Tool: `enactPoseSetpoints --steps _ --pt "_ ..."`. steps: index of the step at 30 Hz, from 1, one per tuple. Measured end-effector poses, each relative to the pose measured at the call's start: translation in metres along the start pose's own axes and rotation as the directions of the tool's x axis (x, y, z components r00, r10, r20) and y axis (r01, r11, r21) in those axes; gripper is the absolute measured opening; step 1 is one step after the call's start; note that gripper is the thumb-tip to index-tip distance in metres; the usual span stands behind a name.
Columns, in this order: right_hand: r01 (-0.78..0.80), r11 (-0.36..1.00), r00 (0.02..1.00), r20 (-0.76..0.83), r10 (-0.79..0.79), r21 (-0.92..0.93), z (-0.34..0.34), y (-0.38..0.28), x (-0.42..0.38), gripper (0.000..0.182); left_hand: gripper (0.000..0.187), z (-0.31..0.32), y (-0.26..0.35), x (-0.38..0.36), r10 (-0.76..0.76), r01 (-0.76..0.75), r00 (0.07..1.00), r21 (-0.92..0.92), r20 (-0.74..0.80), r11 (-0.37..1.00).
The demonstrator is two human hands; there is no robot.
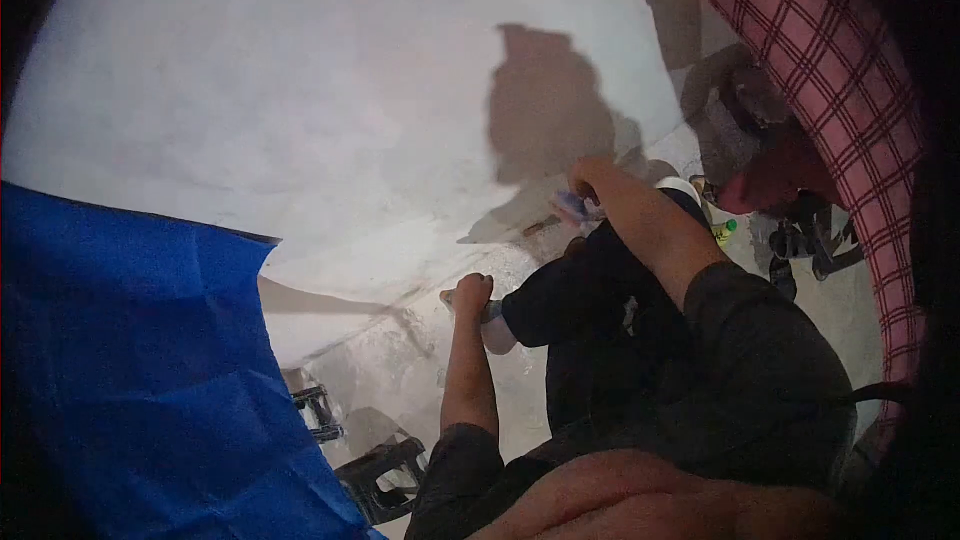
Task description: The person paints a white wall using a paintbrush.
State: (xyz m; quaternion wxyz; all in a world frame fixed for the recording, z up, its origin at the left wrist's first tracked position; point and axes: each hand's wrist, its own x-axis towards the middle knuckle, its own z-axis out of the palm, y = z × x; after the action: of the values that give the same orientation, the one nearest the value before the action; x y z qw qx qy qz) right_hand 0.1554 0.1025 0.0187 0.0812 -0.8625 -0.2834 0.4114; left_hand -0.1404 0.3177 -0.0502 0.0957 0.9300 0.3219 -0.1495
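My left hand [473, 292] is closed in a fist beside my lower foot [499, 336], near the foot of the pale wall. A small light-coloured thing [447, 299] shows at its left edge; what the fingers hold is hidden. My right hand [590, 178] is bent downward with its fingers curled, next to a blurred blue and pinkish item [574, 207]. Whether the fingers grip that item is unclear. Dark trousers [600, 290] cover my bent legs between the two arms.
A pale wall [300, 90] carries a dark shadow. Blue sheeting [150, 360] hangs at left, above black stool-like objects [388, 478]. Pink checked cloth [840, 90] curves down the right, near a red item [785, 175] and a green-capped bottle [725, 231].
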Motion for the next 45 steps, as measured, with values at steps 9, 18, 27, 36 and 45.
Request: enactPoseSetpoints --steps 9,18,27,36,45 --pt "0.456 0.881 0.785 -0.411 -0.465 -0.126 -0.001 -0.094 -0.008 0.039 0.041 0.019 -0.016 0.013 0.12 -0.122 0.991 -0.03 -0.058 0.992" --pt "0.818 0.567 0.3 -0.914 -0.273 0.099 -0.106 -0.161 -0.119 0.039 0.042 0.033 -0.035 0.012 0.115 -0.116 0.992 -0.016 -0.051 0.993" --pt "0.599 0.767 0.455 -0.886 -0.088 0.231 -0.039 -0.123 0.035 0.043 0.041 0.032 -0.035 0.016 -0.021 0.02 1.0 -0.07 -0.011 0.997" --pt "0.193 0.738 0.961 -0.277 -0.01 0.647 0.072 -0.11 0.025 0.041 0.045 0.025 -0.032 0.001 -0.075 0.074 0.997 -0.107 -0.012 0.992" --pt "0.702 0.711 0.563 -0.635 -0.53 0.029 0.005 -0.187 -0.113 0.037 0.041 0.069 -0.061 0.028 0.136 -0.136 0.989 0.002 -0.065 0.991"
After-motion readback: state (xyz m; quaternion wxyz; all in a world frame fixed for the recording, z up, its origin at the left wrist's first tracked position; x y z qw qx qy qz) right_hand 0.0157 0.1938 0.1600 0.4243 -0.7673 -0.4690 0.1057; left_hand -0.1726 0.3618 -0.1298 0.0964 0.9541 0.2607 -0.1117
